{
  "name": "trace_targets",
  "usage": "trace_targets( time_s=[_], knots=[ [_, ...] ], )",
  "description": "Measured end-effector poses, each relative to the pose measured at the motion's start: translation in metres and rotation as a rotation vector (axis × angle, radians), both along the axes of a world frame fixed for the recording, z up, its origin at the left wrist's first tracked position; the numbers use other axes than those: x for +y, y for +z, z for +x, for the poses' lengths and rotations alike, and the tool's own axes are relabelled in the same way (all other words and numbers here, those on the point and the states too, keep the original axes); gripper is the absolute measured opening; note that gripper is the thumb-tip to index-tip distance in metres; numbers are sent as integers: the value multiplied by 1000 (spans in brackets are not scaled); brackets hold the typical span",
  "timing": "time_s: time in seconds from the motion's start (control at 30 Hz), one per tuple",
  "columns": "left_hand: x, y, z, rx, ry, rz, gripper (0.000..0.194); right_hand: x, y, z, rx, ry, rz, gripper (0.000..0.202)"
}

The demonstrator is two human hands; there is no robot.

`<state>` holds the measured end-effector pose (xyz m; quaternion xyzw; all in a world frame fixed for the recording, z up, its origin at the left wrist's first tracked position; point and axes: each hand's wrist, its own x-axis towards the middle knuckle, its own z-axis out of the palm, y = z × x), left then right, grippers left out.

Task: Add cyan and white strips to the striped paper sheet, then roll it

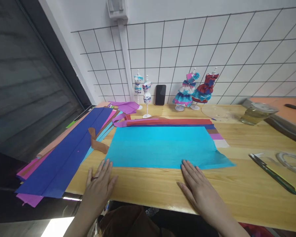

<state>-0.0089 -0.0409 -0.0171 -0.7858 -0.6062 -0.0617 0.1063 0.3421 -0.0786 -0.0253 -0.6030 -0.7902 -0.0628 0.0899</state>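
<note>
White tiled wall point(187, 42) (black-lined), wooden table point(148, 186), dark panel point(32, 62) at left

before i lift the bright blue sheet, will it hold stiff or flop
Probably flop: the bright blue sheet looks thin, and its lower right corner is rippled. It is likely light, being so thin, and may crease easily: a faint line crosses it.

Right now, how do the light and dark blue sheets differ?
The light blue sheet lies crosswise; the dark blue sheet slants along the left. The left hand and right hand are at the light blue sheet's near edge, not the dark blue sheet's. The dark blue sheet overhangs the table; the light blue sheet does not. Both border other coloured sheets.
</note>
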Motion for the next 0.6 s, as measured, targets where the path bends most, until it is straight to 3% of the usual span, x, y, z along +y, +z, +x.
trace_targets(
  time_s=[0.13,0.23,0.3,0.4,0.47,0.6],
  knots=[
    [0,-1,-2,-7,112,70,53,0,2,-1,16,-7,2,59],
    [3,-2,13,-36,130,149,59,0,2,-2,34,-6,5,58],
    [3,-1,33,-49,40,166,59,0,2,-2,53,-4,8,58],
    [1,2,68,-26,-235,102,58,0,1,-1,82,4,19,58],
    [-2,4,84,-17,-333,59,56,-1,0,0,93,11,24,57],
    [-1,5,80,-9,-266,39,56,0,1,0,82,12,1,56]
  ],
)
